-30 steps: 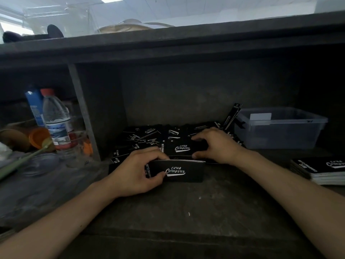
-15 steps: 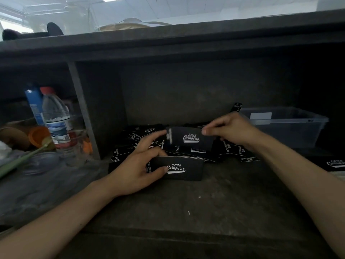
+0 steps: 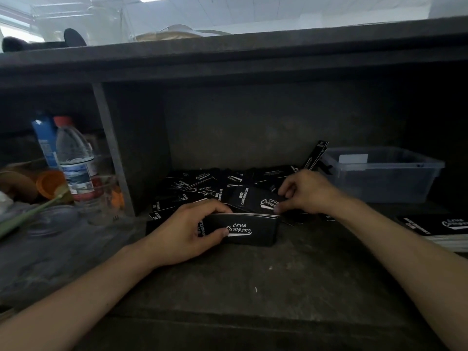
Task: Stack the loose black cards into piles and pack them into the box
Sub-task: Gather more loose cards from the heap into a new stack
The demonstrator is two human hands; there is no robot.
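Nearest on the desk (image 3: 278,279), a pile of cards (image 3: 243,230) is being gripped on edge by the left hand (image 3: 184,231), thumb pressed on the printed face, fingers curled over the top. Just behind, a single card (image 3: 253,200) is being pinched at its right end by the right hand (image 3: 306,193) and is being held at the top of the pile. Farther back, the loose cards (image 3: 200,184) are being presented as a scattered heap, with the clear box (image 3: 379,178) to its right. The cards are being judged light, thin, stiff and slick: a pile is best clamped across both faces, a single card pinched by an edge.
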